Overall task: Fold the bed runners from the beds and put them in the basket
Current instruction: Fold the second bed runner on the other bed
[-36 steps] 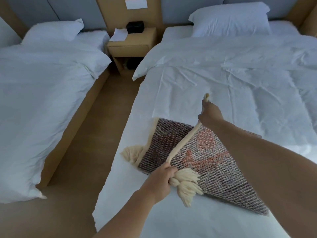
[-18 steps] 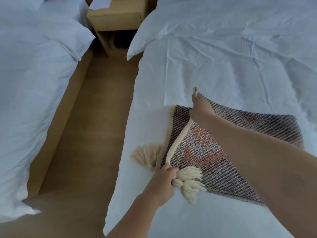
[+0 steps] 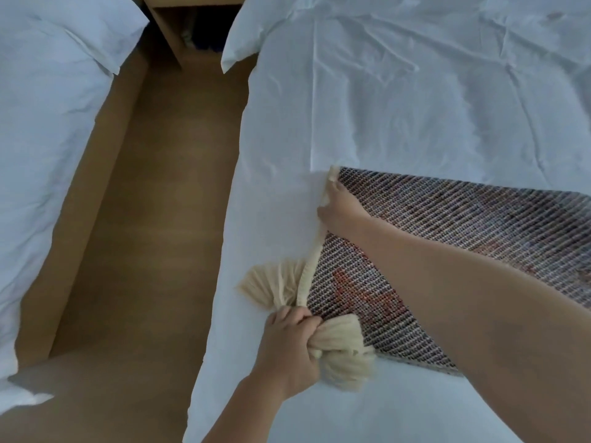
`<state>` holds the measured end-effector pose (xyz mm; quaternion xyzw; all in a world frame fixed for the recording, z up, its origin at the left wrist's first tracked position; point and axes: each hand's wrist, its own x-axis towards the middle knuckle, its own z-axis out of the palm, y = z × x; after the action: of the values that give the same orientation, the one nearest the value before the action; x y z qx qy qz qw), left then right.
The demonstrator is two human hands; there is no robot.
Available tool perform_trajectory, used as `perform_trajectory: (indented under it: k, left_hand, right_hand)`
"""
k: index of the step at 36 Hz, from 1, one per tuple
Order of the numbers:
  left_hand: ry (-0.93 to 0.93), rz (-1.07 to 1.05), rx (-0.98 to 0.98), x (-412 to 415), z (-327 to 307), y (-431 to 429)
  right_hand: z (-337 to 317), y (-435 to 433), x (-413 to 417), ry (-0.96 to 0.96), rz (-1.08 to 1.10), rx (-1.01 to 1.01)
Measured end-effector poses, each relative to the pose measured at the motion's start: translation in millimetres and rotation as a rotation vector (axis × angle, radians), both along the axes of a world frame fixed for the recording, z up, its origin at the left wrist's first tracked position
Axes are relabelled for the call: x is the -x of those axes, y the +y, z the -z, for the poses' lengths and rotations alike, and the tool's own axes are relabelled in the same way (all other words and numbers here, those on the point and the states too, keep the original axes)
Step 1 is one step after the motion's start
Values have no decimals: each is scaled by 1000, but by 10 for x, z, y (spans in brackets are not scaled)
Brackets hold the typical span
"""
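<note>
Right hand (image 3: 339,209) moved leftward, bed runner (image 3: 463,231) flatter, left hand (image 3: 287,346) gripping tassel (image 3: 347,351)

Only the person's two arms show, both bare from the hands back to the edges of the view. The left hand (image 3: 287,343) sits on a slim left forearm (image 3: 243,410) that enters from the near edge. The right forearm (image 3: 479,298) looks far broader, filling the near right corner, and narrows to the right hand (image 3: 339,209). Rounded knuckles ridge the left hand. The nails are too small to make out.
</note>
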<state>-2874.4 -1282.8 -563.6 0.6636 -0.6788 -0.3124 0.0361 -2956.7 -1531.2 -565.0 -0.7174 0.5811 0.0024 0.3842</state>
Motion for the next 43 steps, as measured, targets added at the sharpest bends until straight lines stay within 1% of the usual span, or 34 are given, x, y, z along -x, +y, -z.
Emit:
perform_trajectory:
  k: [1,3,5,7,9,11,13,19,26,33,39,43]
  left_hand:
    - [10,-29,47,-4,12,-7]
    - [12,-79,153,21,40,-69]
    - [-16,-59,219,116,55,-213]
    - [-51,-18,206,274,68,-398]
    - [-122,31,181,434,125,-593]
    - [-192,70,157,590,213,-761]
    - [-224,97,121,740,322,-886]
    - [-274,139,162,1355,483,-1098]
    - [-181,258,167,2471,526,-1100]
    - [-119,353,218,3519,562,-1063]
    - [-101,363,229,4140,592,-1140]
    - [-95,462,259,4378,623,-1055]
  right_hand:
    - [65,60,20,-26,-34,25]
    - [162,153,104,-36,-117,169]
    - [212,189,226,37,-207,288]
    - [263,164,390,172,-276,344]
    - [337,97,611,300,-318,361]
    - [399,7,871,369,-327,367]
    - [448,-100,1145,399,-322,377]
    - [540,-386,2037,479,-191,350]
    - [530,-481,3116,530,-127,332]
    - [500,-513,4047,560,-85,326]
    - [520,-504,4408,490,-71,333]
    - [531,-314,4498,436,-105,358]
